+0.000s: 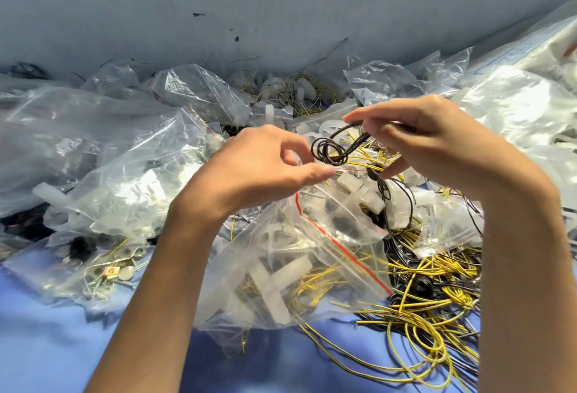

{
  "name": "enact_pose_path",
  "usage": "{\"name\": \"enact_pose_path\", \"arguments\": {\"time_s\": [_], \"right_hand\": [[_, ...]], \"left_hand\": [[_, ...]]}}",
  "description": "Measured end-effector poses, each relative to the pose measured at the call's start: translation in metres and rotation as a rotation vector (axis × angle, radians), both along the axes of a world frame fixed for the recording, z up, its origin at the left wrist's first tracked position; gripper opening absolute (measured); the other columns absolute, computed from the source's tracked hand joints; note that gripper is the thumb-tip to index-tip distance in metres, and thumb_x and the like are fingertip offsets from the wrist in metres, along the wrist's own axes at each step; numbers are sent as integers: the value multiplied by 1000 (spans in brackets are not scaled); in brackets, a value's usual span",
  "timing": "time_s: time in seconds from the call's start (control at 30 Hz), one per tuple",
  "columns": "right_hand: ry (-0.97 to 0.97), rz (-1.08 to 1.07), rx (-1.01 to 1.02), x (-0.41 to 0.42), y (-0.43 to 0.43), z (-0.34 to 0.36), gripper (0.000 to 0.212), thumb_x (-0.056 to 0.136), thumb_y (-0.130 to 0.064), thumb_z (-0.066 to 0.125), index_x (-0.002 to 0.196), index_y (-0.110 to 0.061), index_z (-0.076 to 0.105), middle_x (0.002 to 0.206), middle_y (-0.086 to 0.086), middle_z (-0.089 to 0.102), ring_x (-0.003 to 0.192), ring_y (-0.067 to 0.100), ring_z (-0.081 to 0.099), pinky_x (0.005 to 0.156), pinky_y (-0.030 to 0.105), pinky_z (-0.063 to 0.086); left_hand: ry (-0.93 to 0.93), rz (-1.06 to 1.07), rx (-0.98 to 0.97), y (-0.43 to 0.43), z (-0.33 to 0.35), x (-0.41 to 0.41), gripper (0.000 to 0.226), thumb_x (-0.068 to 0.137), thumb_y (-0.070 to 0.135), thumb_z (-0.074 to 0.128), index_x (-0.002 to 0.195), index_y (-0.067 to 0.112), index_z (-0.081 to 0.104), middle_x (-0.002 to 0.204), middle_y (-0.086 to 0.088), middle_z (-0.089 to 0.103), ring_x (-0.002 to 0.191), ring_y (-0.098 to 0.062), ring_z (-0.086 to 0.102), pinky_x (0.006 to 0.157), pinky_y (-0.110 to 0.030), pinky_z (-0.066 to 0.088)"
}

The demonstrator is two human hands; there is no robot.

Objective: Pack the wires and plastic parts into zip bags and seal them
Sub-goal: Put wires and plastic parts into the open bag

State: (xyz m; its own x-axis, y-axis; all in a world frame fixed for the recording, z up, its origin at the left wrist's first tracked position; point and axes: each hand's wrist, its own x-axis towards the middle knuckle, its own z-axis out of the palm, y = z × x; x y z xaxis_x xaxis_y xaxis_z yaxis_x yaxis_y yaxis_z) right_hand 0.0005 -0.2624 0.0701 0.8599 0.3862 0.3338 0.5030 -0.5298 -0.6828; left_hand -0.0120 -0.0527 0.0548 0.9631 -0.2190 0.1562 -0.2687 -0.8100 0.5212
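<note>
Clear plastic bags, wire and moulded parts crowd a blue cloth (pixel 37 346) set against a scuffed, pale grey-blue wall (pixel 281 2). At the centre, a person's right hand (pixel 437 143) pinches a coiled black wire (pixel 329 150) between thumb and forefinger, with the coil hanging just left of the fingertips. A lower finger of the same hand touches a small black ring (pixel 373 173). The left hand (pixel 262 168), fingers curled, grips the mouth of a zip bag (pixel 312 255) with its thumb stretched along the rim. The bag's red seal strip runs down from the hand, and the bag lies slumped toward the viewer, holding white plastic parts (pixel 281 280) and yellow strands. The black coil hangs above the bag's mouth, between the two hands. Loose yellow wires (pixel 431 324) tangle on the cloth to the right. More white plastic pieces (pixel 359 193) lie heaped under the right hand. At lower left, a bag of metal discs and screws (pixel 118 274) rests flat on the cloth.
</note>
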Motion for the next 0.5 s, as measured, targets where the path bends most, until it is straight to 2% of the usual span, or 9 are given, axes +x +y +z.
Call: {"name": "enact_pose_path", "arguments": {"time_s": [0.07, 0.13, 0.17, 0.23, 0.3, 0.37, 0.43, 0.5], "right_hand": [[-30, -17, -27, 0, -1, 1, 28, 95, -19, 53, 96, -42, 68, 55, -10, 53, 46, 4, 48, 46, 7, 39], [-26, 4, -62, -2, -1, 2, 20, 93, -19, 58, 95, -34, 71, 57, -16, 59, 42, 5, 45, 42, 7, 31], [-13, 35, -82, -4, 0, 3, 15, 91, -19, 60, 94, -29, 72, 60, -15, 63, 42, 5, 45, 42, 7, 30], [14, 111, -123, -8, 2, 4, 9, 87, -19, 65, 89, -22, 72, 65, -9, 68, 41, 4, 45, 41, 9, 32], [54, 171, -158, -9, 6, 4, 5, 84, -21, 67, 85, -20, 71, 67, -7, 70, 42, 4, 48, 43, 11, 36], [99, 222, -189, -9, 13, 1, 5, 84, -19, 67, 86, -19, 71, 70, -7, 72, 45, 3, 53, 47, 11, 39], [130, 263, -193, -8, 24, -2, 10, 88, -12, 64, 93, -16, 71, 72, -6, 72, 52, 2, 60, 52, 10, 43], [143, 298, -185, -8, 36, -4, 19, 92, -5, 58, 99, -18, 70, 76, -6, 71, 65, 4, 67, 62, 16, 50]], "left_hand": [[84, -79, 93, 3, 0, -2, 23, 70, 63, 63, 74, 41, 67, 74, 16, 60, 53, 14, 47, 54, -20, 33], [159, -116, 203, 4, -1, -3, 10, 74, 52, 66, 75, 42, 65, 74, 17, 60, 51, 13, 49, 54, -19, 34], [173, -115, 239, 5, -2, -2, 4, 77, 44, 66, 75, 42, 64, 73, 17, 61, 51, 12, 49, 53, -17, 36], [143, -87, 235, 6, -4, 1, 11, 77, 28, 63, 79, 39, 64, 74, 16, 62, 52, 12, 49, 49, -9, 35], [60, -35, 151, 6, -4, 3, 18, 75, 20, 59, 83, 33, 70, 72, 16, 63, 51, 13, 50, 45, -4, 34], [-42, 18, 11, 5, -2, 2, 21, 74, 15, 58, 82, 28, 73, 57, 18, 61, 46, 11, 49, 40, -4, 31], [-129, 49, -131, 3, 2, 0, 23, 74, 11, 58, 78, 26, 74, 39, 22, 49, 37, 10, 44, 36, -5, 26], [-201, 70, -226, 1, 5, -3, 22, 73, 11, 58, 74, 27, 73, 33, 23, 42, 34, 11, 40, 34, -3, 24]]}}
